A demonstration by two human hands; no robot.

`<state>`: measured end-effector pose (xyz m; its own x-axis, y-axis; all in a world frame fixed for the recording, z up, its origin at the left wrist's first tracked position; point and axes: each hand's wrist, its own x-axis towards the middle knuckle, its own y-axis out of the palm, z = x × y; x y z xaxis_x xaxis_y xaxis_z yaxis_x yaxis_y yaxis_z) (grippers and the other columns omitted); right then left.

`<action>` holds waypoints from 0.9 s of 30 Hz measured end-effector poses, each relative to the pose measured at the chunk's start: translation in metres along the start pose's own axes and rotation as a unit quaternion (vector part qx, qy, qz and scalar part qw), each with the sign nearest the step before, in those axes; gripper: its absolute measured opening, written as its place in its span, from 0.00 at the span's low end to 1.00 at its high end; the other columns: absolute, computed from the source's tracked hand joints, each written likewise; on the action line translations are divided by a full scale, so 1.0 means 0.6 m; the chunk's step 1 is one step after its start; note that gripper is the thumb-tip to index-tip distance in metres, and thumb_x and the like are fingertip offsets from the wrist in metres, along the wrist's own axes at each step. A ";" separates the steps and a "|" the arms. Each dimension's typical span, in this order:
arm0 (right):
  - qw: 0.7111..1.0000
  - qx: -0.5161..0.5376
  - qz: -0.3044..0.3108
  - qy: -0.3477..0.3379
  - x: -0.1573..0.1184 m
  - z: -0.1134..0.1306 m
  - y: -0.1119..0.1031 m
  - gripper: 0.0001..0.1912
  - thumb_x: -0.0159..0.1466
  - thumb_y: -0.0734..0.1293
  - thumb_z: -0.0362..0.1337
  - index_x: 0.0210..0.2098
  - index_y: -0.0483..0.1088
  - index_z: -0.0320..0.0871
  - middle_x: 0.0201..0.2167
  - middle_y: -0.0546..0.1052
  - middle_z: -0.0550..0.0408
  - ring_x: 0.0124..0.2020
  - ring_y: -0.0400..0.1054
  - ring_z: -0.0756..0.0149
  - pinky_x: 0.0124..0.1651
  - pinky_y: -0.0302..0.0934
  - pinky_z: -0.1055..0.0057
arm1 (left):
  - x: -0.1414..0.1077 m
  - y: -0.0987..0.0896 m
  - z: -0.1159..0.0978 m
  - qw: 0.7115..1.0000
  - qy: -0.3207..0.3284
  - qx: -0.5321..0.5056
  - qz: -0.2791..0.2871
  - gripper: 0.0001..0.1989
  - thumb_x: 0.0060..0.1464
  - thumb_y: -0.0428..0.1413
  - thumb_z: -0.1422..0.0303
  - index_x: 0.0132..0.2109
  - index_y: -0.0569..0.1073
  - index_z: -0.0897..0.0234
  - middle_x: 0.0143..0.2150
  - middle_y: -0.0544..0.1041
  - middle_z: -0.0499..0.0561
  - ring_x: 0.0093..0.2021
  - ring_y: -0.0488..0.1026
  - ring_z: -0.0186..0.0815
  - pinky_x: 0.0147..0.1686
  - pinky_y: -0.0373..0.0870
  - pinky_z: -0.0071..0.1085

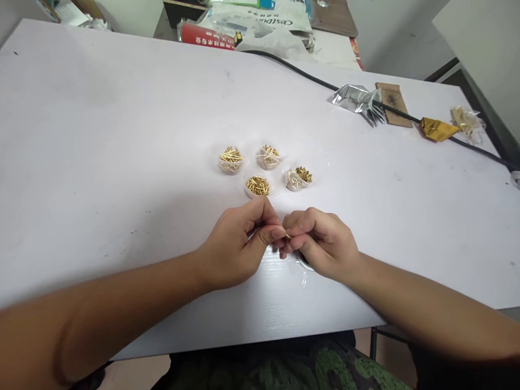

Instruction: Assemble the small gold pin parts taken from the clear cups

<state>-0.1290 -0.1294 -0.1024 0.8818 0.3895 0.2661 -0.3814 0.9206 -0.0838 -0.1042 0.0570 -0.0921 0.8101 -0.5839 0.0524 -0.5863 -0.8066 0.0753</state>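
My left hand (239,241) and my right hand (327,241) meet over the near middle of the table, thumbs and fingertips pinched together. Between them shows the tip of a small gold-coloured metal pin (288,236); the fingers cover most of it. Partly hidden beneath my right hand is a round, dark-centred thing with a pale rim (304,262). Just beyond the hands stand several small clear cups filled with gold metal pieces. One cup (231,172) holds long thin pins, while the cup (257,195) nearest my left hand has shorter ones.
The white table (122,119) carries a black cable (300,71) across its far right. Along the cable lie crumpled silver foil (353,98), a brown cardboard piece (393,103) and a gold foil packet (439,129). Plastic bags (276,40) sit beyond the far edge.
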 end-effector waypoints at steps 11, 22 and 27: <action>0.999 0.051 -0.012 0.000 0.001 0.001 0.005 0.07 0.70 0.63 0.34 0.34 0.64 0.43 0.24 0.73 0.58 0.26 0.72 0.68 0.26 0.69 0.71 | 0.002 0.004 -0.004 0.998 0.009 -0.068 0.009 0.14 0.62 0.57 0.63 0.32 0.63 0.64 0.27 0.73 0.47 0.28 0.76 0.30 0.30 0.75 0.26; 0.996 0.090 -0.015 -0.002 0.003 0.003 0.008 0.06 0.70 0.63 0.34 0.34 0.65 0.43 0.25 0.72 0.57 0.26 0.71 0.69 0.25 0.70 0.71 | 0.002 0.003 -0.005 0.997 0.005 -0.072 0.009 0.15 0.61 0.58 0.61 0.32 0.63 0.65 0.28 0.75 0.48 0.28 0.75 0.30 0.30 0.75 0.27; 0.995 0.097 -0.003 -0.014 0.002 0.002 0.007 0.06 0.70 0.63 0.33 0.35 0.65 0.43 0.25 0.72 0.57 0.28 0.71 0.69 0.26 0.71 0.71 | 0.003 0.004 -0.003 0.997 0.001 -0.080 0.014 0.15 0.61 0.58 0.61 0.33 0.64 0.65 0.27 0.74 0.47 0.28 0.76 0.30 0.30 0.75 0.28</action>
<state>-0.1298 -0.1250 -0.1012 0.8769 0.3810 0.2929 -0.4254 0.8990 0.1042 -0.1041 0.0541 -0.0901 0.7941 -0.6049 0.0589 -0.6002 -0.7654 0.2324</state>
